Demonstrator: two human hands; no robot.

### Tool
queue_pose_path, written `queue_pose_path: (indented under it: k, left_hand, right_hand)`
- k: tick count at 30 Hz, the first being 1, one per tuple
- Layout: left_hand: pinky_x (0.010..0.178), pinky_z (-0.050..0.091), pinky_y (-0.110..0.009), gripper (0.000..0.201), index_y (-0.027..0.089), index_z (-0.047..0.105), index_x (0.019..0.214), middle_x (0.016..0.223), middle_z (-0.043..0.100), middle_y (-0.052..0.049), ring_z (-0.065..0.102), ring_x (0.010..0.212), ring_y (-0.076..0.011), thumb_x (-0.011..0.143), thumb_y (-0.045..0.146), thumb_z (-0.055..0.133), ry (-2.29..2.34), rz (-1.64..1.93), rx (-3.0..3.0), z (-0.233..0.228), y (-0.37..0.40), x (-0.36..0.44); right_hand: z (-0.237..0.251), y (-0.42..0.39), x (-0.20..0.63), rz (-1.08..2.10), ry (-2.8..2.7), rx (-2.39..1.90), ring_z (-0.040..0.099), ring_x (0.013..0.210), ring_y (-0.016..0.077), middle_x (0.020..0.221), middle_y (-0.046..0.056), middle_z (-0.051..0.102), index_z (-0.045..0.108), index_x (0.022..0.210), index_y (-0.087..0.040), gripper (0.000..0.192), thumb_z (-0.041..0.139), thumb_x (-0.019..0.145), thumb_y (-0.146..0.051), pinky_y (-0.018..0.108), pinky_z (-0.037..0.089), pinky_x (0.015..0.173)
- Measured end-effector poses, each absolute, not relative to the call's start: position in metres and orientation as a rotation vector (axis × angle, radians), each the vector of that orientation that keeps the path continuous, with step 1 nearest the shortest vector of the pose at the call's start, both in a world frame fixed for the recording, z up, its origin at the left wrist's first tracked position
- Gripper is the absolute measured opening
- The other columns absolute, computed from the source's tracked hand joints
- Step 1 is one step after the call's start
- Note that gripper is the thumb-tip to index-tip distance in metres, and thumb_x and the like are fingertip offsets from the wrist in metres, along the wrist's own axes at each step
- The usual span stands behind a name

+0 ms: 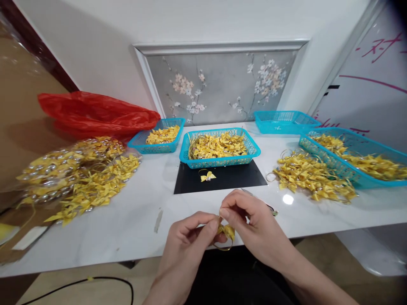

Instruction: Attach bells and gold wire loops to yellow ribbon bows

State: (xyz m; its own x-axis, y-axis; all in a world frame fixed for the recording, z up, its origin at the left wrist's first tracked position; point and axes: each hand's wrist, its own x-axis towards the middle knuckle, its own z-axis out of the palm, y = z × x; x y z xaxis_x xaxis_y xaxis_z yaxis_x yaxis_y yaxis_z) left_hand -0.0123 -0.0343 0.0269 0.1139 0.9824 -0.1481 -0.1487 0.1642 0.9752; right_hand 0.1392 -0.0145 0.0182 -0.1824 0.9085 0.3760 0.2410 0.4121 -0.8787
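At the near edge of the white worktop (133, 220), the left hand (187, 237) and right hand (251, 224) both pinch one small yellow bow (227, 232), seemingly with a gold loop attached.

White glossy table (127, 220) spans the view, a ceiling light reflected as a bright spot on it to the right of the grip. Black mat (222, 180) on the tabletop just beyond the grip. Plain white wall (95, 42) behind. Grey panel with pale blossom branches (219, 84) leans against that wall, white frame, straight ahead of the grip. Whiteboard with pink writing (375, 80) far right. Brown surface (22, 97) far left. Beige floor (95, 292) under the table edge, a black cable (104, 280) lying on it, lower left of the grip.
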Motion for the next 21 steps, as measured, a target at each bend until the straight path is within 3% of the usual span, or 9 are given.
queue_pose_path:
  k: [10, 21]
  left_hand:
    - [0.065, 0.05, -0.021, 0.013, 0.017, 0.078, 0.079, 0.073, 0.066, -0.001, 0.058, 0.065, -0.0117, 0.08, 0.029, 0.072, 1.005, 1.06, 0.965, 0.025, -0.034, -0.013]
    - [0.063, 0.045, -0.021, 0.015, 0.017, 0.07, 0.072, 0.06, 0.06, 0.002, 0.053, 0.061, -0.0106, 0.079, 0.029, 0.074, 1.088, 1.096, 0.977, 0.016, -0.033, -0.013]
  right_hand:
    - [0.017, -0.015, 0.139, 1.022, -1.567, -1.043, 0.051, 0.062, 0.0117, 0.069, -0.002, 0.054, 0.055, 0.074, -0.019, 0.017, 0.053, 0.09, -0.023, 0.022, 0.042, 0.055]
    - [0.011, -0.016, 0.137, 0.979, -1.572, -1.032, 0.049, 0.063, 0.0119, 0.071, -0.002, 0.052, 0.053, 0.075, -0.019, 0.016, 0.051, 0.091, -0.021, 0.022, 0.039, 0.054]
